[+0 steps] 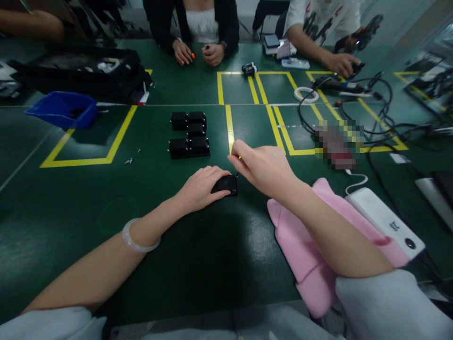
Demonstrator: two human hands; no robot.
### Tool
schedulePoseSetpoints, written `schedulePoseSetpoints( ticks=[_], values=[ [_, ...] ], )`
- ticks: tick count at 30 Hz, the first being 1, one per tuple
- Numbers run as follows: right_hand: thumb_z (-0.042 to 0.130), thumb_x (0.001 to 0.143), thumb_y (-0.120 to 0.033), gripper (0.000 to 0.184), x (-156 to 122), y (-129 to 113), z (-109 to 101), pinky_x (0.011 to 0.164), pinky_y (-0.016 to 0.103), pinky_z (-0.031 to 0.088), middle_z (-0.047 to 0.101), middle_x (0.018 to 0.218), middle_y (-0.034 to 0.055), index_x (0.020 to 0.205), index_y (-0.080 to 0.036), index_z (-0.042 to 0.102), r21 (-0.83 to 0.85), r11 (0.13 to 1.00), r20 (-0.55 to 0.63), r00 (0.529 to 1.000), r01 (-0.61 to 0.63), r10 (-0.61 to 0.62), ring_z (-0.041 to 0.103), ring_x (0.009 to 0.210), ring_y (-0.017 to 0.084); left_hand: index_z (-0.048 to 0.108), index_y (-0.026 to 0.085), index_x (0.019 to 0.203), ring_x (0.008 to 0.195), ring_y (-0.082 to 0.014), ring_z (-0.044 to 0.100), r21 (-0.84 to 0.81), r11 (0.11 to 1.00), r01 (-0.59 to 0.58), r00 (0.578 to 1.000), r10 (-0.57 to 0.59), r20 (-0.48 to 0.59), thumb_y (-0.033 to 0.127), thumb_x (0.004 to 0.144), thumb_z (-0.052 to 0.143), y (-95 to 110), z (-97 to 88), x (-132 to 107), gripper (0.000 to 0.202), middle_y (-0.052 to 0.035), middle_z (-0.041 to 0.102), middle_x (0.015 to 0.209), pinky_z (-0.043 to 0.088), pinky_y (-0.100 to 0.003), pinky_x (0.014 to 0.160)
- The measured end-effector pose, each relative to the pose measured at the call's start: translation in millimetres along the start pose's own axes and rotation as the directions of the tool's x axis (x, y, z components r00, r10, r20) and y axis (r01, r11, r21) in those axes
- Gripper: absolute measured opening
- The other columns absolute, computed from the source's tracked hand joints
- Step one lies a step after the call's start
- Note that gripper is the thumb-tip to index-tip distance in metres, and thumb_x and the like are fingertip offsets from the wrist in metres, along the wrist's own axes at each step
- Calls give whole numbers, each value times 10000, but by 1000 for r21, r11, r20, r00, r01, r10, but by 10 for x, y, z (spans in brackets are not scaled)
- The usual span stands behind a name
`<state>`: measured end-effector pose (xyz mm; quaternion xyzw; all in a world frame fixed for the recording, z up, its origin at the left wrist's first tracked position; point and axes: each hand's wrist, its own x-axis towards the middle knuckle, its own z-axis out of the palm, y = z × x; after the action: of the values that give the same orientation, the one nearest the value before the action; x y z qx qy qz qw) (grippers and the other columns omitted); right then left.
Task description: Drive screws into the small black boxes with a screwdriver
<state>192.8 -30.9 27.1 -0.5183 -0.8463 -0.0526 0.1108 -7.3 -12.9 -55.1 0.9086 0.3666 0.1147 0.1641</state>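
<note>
My left hand (203, 187) lies over a small black box-shaped part (230, 184) and pins it to the green table, fingers wrapped round it. My right hand (264, 166) is closed in a pinch just above the part's right end. Between its fingertips is a small screwdriver (237, 174), mostly hidden; a bit of yellow and a thin dark shaft show, pointing down at the part's edge. Beyond my left hand, several similar black blocks (189, 147) stand grouped in rows. A few tiny screws (129, 161) lie to their left.
A pink cloth pouch (293, 236) and a white power bank (385, 224) lie under and beside my right forearm. Cables (387, 99) tangle at right. A blue bin (63, 109) and black trays (88, 71) stand at left. Co-workers' hands (213, 55) rest across the table.
</note>
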Motion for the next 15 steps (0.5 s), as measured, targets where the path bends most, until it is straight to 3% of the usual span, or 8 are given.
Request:
schedulePoseSetpoints(
  ticks=[6, 11, 15],
  values=[
    [290, 987, -307, 288, 6, 26, -1, 512, 250, 172, 705, 842, 2, 1119, -200, 523, 53, 999, -5, 1000, -8, 8, 575, 601, 120, 541, 182, 1206, 1039, -261, 563, -21, 1000, 10, 1000, -10, -1, 446, 907, 559, 15, -11, -1, 399, -90, 616, 1144, 450, -417, 907],
    [263, 998, -407, 367, 0, 23, -11, 525, 257, 170, 681, 723, -1, 1067, -210, 565, 5, 1000, 3, 1000, -11, 11, 573, 588, 136, 528, 187, 1211, 1034, -260, 561, -15, 1000, 6, 1000, -7, -4, 435, 909, 559, 18, 3, -1, 392, -90, 614, 1145, 447, -411, 903],
    [273, 986, -316, 322, 1, 31, -18, 528, 253, 187, 688, 766, -2, 1134, -204, 536, 46, 999, 4, 1000, -22, 22, 566, 591, 130, 522, 189, 1209, 1032, -258, 559, -12, 1000, 5, 1000, -5, 2, 430, 913, 557, 13, 5, 2, 384, -88, 609, 1145, 446, -409, 893]
  ],
)
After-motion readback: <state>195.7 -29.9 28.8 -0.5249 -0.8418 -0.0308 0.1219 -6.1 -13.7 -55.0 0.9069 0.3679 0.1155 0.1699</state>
